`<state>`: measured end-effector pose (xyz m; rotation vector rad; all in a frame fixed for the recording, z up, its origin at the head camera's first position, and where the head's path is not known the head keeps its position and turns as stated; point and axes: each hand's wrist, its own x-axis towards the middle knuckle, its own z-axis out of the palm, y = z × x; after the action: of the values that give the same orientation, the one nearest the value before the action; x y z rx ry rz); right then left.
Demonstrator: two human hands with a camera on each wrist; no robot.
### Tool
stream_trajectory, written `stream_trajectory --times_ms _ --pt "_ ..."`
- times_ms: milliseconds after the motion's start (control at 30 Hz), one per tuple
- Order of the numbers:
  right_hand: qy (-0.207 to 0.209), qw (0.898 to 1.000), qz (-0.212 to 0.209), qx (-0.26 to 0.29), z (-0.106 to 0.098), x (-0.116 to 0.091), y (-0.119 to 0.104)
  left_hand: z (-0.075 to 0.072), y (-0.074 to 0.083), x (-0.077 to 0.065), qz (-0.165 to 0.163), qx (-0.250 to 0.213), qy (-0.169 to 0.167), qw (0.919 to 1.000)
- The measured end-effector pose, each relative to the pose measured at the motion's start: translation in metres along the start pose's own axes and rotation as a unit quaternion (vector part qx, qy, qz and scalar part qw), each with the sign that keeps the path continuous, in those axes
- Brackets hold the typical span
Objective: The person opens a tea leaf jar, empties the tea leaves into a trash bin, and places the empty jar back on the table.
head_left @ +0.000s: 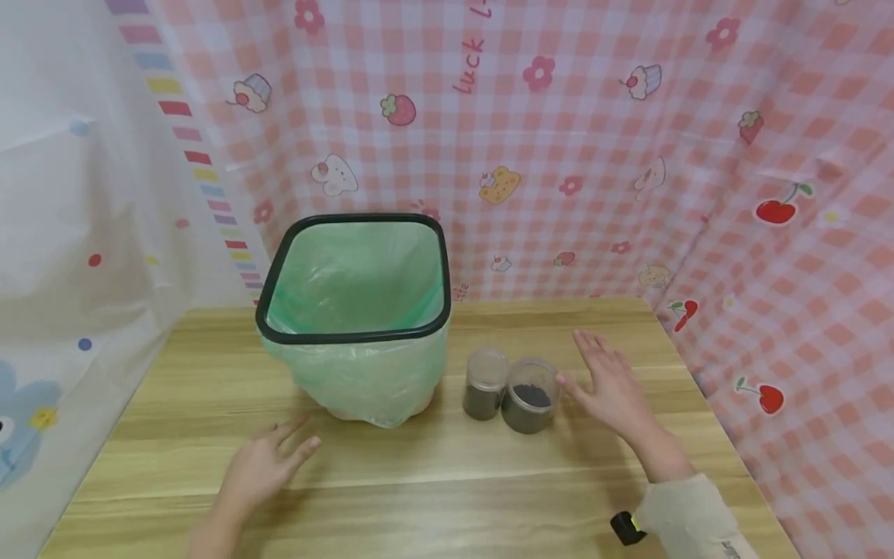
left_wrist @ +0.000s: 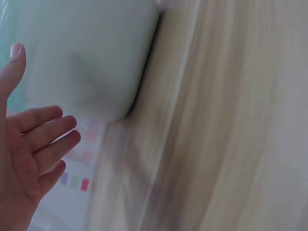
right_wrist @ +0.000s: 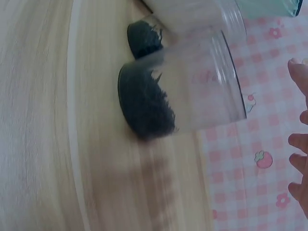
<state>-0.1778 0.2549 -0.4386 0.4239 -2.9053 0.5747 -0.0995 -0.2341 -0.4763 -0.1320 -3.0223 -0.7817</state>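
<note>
A bin (head_left: 356, 318) with a black rim and a pale green liner bag stands on the wooden table (head_left: 419, 481); its lower wall fills the left wrist view as the bin (left_wrist: 91, 53). Two clear jars holding dark granules sit to its right: a capped jar (head_left: 485, 383) and an uncapped jar (head_left: 530, 396), also seen as the uncapped jar (right_wrist: 178, 86). My left hand (head_left: 268, 458) hovers with fingers spread in front of the bin, holding nothing. My right hand (head_left: 608, 380) is spread open just right of the uncapped jar, its thumb close to the jar.
Pink checked cloth (head_left: 559, 140) with cartoon prints walls off the back and right of the table. White cloth (head_left: 77, 233) hangs on the left. A black wrist device (head_left: 626, 528) shows at my right sleeve.
</note>
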Motion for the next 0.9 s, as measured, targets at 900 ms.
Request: stream_trajectory --times_ms 900 --pt "-0.013 0.992 -0.038 0.118 0.017 0.012 -0.055 0.070 0.061 0.034 0.091 -0.185 -0.140 0.9685"
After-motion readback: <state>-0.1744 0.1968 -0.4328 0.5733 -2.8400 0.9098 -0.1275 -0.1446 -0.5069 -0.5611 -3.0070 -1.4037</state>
